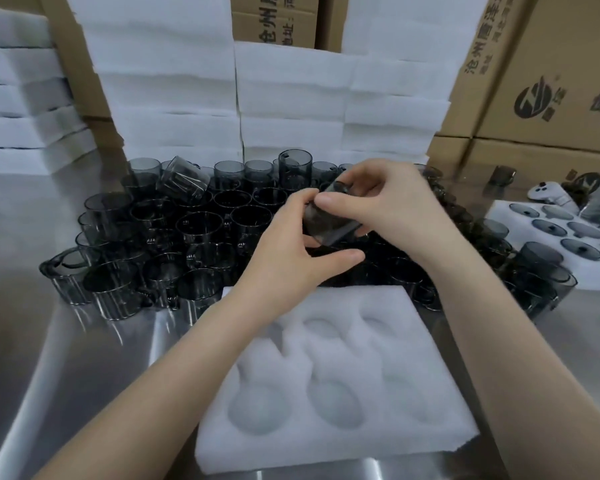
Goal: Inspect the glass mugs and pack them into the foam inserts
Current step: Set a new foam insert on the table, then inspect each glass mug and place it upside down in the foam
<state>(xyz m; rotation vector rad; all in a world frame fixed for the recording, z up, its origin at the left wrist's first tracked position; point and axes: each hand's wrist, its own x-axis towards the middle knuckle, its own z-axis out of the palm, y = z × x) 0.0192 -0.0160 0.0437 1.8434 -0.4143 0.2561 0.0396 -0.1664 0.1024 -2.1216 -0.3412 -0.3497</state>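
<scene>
Holding: smoky glass mug [329, 225], tilted, gripped by 2 hands above the mug cluster, just past the foam insert's far edge.
Left hand [291, 247]: fingers and thumb curled round the mug's lower end.
Right hand [378, 202]: thumb and fingers pinch its upper end.
Foam insert [284, 303]: flat on bench [66, 341], under the forearms, cavities up.
Mug cluster [187, 230]: packed tight along the insert's far edge.
Room: bench strip left of insert; second insert [499, 211] at right.
Back edge: foam stacks [174, 98], cartons [551, 81].
</scene>
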